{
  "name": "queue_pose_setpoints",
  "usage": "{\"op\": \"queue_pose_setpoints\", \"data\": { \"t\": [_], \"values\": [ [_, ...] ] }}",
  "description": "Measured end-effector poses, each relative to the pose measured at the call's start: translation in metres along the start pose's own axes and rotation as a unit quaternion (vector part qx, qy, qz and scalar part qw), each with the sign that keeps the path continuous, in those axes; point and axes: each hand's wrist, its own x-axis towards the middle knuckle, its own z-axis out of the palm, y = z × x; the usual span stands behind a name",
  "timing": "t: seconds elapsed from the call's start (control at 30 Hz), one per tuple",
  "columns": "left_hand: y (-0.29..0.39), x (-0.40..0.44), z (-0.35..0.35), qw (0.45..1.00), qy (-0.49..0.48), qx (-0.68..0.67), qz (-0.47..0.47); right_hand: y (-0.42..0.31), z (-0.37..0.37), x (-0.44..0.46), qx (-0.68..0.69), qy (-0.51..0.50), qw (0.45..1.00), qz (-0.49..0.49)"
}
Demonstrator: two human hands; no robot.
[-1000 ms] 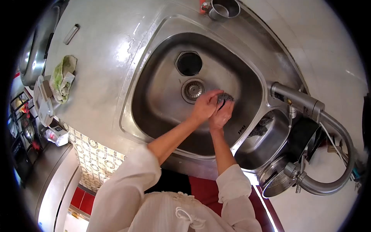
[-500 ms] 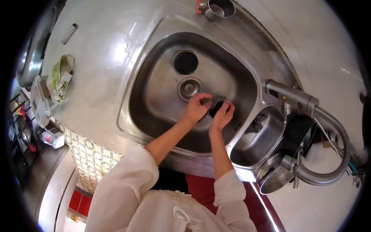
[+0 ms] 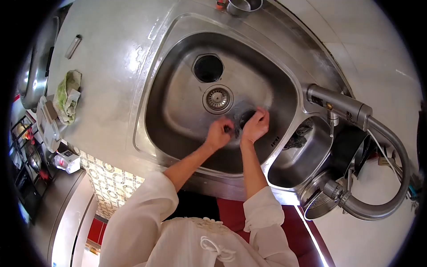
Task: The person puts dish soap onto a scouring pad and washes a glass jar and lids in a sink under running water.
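In the head view, the left hand's [image 3: 219, 134] fingers curl, blurred; whether they grip anything I cannot tell. The right hand's [image 3: 255, 126] fingers grip a black round piece [image 3: 246, 117] at their left, inside the sink [image 3: 273, 91]. The drain [image 3: 218, 99] lies just beyond the left fingers, a black disc [image 3: 208, 68] farther beyond.

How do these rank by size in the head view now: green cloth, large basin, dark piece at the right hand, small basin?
Largest to smallest:
Large basin
Small basin
Green cloth
Dark piece at the right hand, partly hidden
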Motion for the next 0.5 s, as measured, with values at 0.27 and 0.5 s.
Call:
{"op": "queue_pose_setpoints", "data": {
  "t": [0.27,0.5],
  "values": [
    [-0.009,-0.003,0.031,0.914,0.273,-0.13,-0.271,-0.014,0.003,0.008,-0.018,-0.031,0.999,0.017],
    [0.008,0.084,0.006,0.989,0.066,-0.054,-0.121,-0.005,0.005,0.009,-0.022,-0.036,0.999,-0.022]
  ]
}}
